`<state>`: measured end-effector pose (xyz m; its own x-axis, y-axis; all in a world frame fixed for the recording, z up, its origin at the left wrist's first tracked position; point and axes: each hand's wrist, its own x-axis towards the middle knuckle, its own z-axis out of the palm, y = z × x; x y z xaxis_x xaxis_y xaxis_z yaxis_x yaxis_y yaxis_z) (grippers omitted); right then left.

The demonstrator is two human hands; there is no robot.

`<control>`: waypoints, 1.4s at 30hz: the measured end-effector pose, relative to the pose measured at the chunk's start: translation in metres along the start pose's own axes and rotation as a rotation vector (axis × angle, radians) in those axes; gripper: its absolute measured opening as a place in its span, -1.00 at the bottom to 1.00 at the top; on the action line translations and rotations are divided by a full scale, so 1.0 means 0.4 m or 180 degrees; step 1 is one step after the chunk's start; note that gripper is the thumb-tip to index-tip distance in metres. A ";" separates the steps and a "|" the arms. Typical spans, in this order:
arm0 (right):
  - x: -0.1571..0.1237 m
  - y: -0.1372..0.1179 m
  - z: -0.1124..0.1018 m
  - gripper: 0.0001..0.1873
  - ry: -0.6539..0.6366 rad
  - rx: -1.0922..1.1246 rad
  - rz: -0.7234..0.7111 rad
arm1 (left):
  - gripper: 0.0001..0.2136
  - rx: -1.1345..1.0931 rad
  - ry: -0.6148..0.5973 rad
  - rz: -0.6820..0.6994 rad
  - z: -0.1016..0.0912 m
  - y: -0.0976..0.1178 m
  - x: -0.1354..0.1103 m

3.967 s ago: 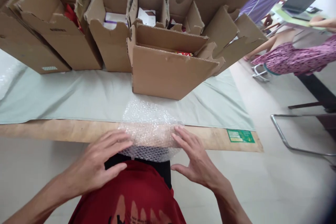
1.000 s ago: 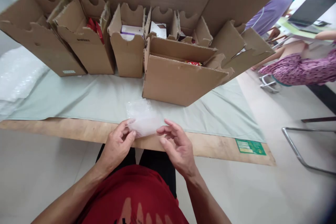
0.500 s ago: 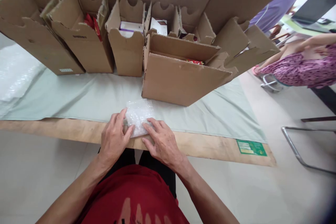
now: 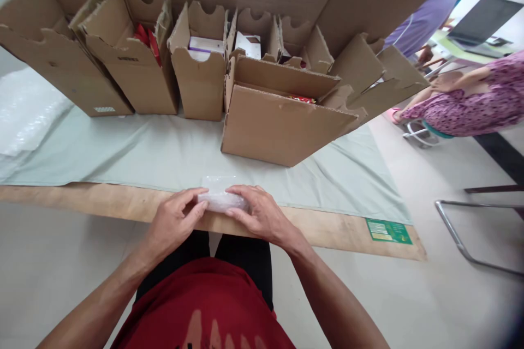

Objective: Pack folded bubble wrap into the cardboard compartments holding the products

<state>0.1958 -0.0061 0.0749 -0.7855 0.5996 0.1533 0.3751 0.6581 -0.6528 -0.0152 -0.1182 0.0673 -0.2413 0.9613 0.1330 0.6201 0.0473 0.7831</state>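
Note:
A small bundle of bubble wrap (image 4: 220,198) lies at the near edge of the table, rolled into a narrow packet. My left hand (image 4: 174,219) pinches its left end with curled fingers. My right hand (image 4: 258,212) wraps over its right end, fingers folded on top. What is inside the wrap is hidden.
A pale green cloth (image 4: 135,152) covers the wooden table (image 4: 82,199). A row of open cardboard boxes (image 4: 196,73) stands behind, with a larger box (image 4: 278,125) nearest. More bubble wrap (image 4: 24,114) lies at the left. A person in a patterned dress (image 4: 475,101) sits at the right.
The wide bubble wrap sheet has been folded and rolled into a small packet. My hands came closer together and now close over its two ends.

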 end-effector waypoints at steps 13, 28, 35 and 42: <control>0.122 0.018 -0.010 -0.68 -0.0691 -0.0577 0.0452 | -0.72 0.0962 0.0473 -0.0007 0.055 -0.024 0.062; -0.058 -0.049 -0.009 -0.61 0.0656 0.1952 0.1116 | -0.61 -0.1735 -0.0269 -0.0815 0.090 0.075 -0.024; -0.056 -0.030 -0.152 -0.84 0.0404 0.1817 0.0833 | -0.74 -0.0543 -0.0329 0.0788 0.020 0.153 0.078; -0.082 -0.021 -0.317 -0.83 0.1726 0.1827 0.0454 | -0.64 0.1008 0.1295 0.2318 -0.095 0.232 0.368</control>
<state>0.2809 0.0264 0.1694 -0.3450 0.8951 0.2825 0.0262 0.3100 -0.9504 -0.0217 0.0172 0.1825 0.0841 0.6142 0.7847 0.8856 -0.4070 0.2236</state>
